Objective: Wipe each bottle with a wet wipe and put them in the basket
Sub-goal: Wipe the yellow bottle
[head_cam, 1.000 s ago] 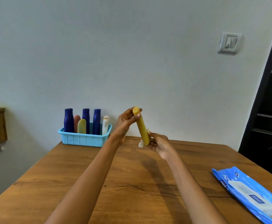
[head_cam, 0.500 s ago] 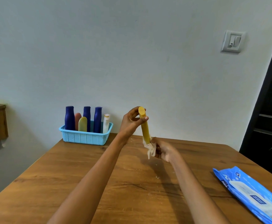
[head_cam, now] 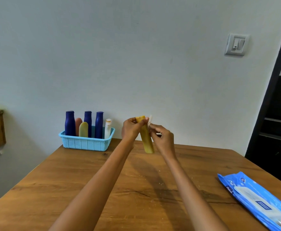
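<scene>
A slim yellow bottle hangs above the table's far middle, tilted slightly. My left hand grips it near its top end. My right hand holds a small white wet wipe pressed against the bottle's upper right side. The light blue basket stands at the table's far left corner. It holds three dark blue bottles, a pinkish one, a pale yellow one and a white one, all upright.
A blue pack of wet wipes lies at the right edge of the wooden table. A wall rises just behind the table. A wooden shelf sits at the far left, a dark doorway at the right.
My right hand has slid the wipe up from the bottle's lower end to its top. The bottle's lower end is now bare, and my left hand sits lower on the cap.
</scene>
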